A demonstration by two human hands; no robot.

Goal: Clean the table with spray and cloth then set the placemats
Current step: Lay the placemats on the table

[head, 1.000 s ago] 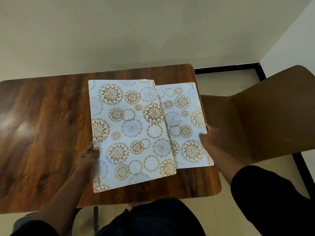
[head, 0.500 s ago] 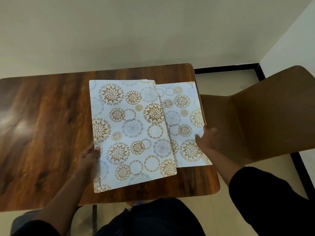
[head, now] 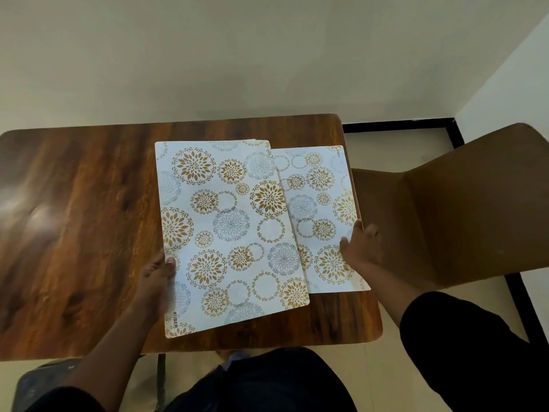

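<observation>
So the left hand (head: 157, 278) is pinching the top placemat (head: 228, 233) by its left edge, the right hand (head: 361, 245) is gripping the lower placemat (head: 320, 203), both overlapping on the wooden table (head: 74, 218).

Both forearms are bare, with the left hand (head: 156, 281) and the right hand (head: 361, 248) uncovered, no rings or watch visible. A black sleeve (head: 463, 349) covers the right upper arm at lower right; dark trousers (head: 261, 382) fill the bottom centre
</observation>
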